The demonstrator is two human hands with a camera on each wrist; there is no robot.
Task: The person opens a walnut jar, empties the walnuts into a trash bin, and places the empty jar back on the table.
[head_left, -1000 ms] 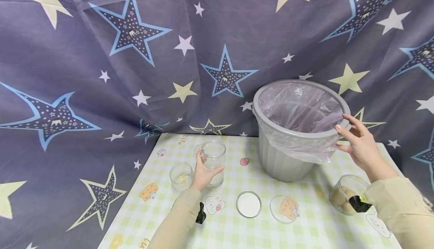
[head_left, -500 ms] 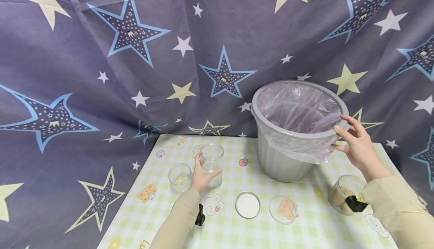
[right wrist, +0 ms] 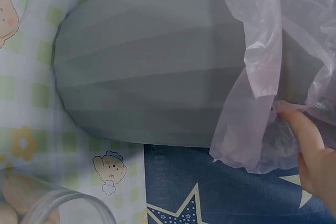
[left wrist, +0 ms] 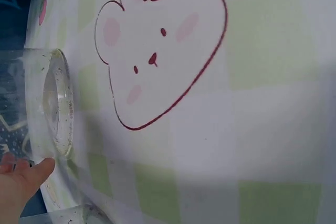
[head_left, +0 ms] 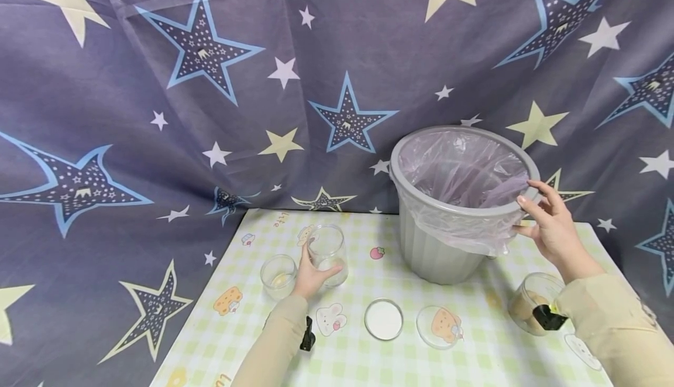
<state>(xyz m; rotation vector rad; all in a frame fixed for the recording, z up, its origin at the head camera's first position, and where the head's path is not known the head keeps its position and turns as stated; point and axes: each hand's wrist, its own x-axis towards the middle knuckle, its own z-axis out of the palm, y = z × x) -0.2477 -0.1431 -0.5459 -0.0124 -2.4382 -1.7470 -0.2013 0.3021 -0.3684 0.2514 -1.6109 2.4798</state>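
Observation:
A tall clear jar (head_left: 327,246) stands at the left of the table, its open mouth up. My left hand (head_left: 312,273) holds it, thumb on the near side and fingers on the left side. In the left wrist view the thumb lies close to the jar's base (left wrist: 63,103). My right hand (head_left: 553,223) grips the right rim of a grey trash bin (head_left: 437,246), with the thumb over the rim and other fingers below it. A thin pinkish bin liner (head_left: 463,237) is folded over the rim, and in the right wrist view a fingertip touches its edge (right wrist: 278,106).
A shorter clear jar (head_left: 279,276) with something yellowish in it stands left of the left hand. A white round lid (head_left: 383,319) and a clear round lid (head_left: 438,327) lie in front. A jar of brown roundish things (head_left: 529,308) stands by the right sleeve. A star-printed curtain (head_left: 253,164) hangs behind.
The left hand and the tall jar's top have shifted slightly down and left in the head view. The right hand stays on the bin's rim. The head view itself has drifted a little.

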